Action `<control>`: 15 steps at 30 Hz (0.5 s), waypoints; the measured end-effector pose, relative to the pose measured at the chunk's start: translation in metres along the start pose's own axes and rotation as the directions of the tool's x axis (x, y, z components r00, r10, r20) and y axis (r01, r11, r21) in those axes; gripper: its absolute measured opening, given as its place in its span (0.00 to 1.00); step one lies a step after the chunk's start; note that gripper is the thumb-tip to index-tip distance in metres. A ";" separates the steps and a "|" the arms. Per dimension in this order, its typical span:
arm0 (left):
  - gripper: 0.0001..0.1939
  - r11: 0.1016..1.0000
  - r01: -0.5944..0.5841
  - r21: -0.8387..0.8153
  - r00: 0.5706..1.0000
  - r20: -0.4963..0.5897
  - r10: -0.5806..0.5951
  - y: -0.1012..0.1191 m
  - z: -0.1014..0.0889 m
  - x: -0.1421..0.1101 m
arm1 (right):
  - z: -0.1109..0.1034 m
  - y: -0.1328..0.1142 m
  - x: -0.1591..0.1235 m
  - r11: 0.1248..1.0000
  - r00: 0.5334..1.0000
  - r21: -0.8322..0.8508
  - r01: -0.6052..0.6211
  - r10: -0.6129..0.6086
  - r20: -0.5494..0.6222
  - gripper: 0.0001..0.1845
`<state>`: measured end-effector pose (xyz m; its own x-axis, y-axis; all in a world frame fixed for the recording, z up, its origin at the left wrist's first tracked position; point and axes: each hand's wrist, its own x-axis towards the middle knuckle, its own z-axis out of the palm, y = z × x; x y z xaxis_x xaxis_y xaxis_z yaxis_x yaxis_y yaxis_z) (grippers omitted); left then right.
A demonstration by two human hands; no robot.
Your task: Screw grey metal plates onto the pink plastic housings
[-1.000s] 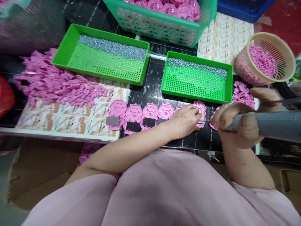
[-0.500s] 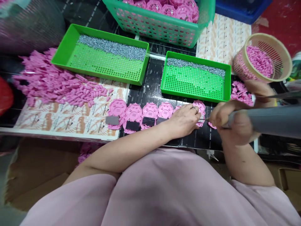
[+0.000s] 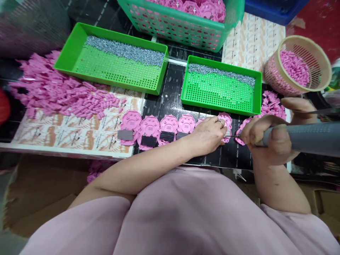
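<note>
My left hand [image 3: 208,131], with a ring on one finger, presses down on a pink plastic housing [image 3: 226,122]. Its fingers are bent over the part and hide much of it. In my right hand [image 3: 273,141] is a grey electric screwdriver [image 3: 313,139], lying almost level. The screwdriver's thin bit reaches left to the near part of that housing; I cannot make out a screw at the tip. Left of my hand stands a row of similar pink housings [image 3: 150,127], several with dark or grey plates [image 3: 148,141]. Another pink housing [image 3: 240,132] lies partly beneath my right hand.
Two green perforated trays [image 3: 106,76] [image 3: 220,95] hold small metal screws [image 3: 124,51]. Loose pink pieces [image 3: 61,92] are heaped at left. Behind stands a green basket [image 3: 175,32] of pink parts. At right are a beige basket [image 3: 271,76] and a blue bin [image 3: 268,10].
The screwdriver and my right hand have shifted slightly right, uncovering more of the pink housing beneath them. My left hand stays on its housing.
</note>
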<state>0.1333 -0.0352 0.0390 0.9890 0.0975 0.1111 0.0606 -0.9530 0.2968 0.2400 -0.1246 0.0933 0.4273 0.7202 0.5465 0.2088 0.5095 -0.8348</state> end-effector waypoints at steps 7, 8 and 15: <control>0.18 1.000 0.000 -0.014 1.000 0.004 0.001 0.000 0.000 -0.001 | 0.000 0.002 0.001 1.000 1.000 0.008 0.014 -0.014 0.009 0.09; 0.18 1.000 0.000 -0.019 1.000 0.009 0.000 0.000 -0.001 -0.001 | 0.000 0.002 0.001 1.000 1.000 0.002 0.005 -0.005 0.014 0.08; 0.17 1.000 0.012 -0.021 1.000 0.020 -0.011 0.000 -0.003 0.001 | -0.001 -0.001 0.002 0.997 0.997 0.043 0.067 -0.068 0.026 0.08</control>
<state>0.1335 -0.0346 0.0421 0.9907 0.1027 0.0891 0.0694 -0.9455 0.3182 0.2415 -0.1237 0.0954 0.3894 0.6956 0.6037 0.1986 0.5766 -0.7925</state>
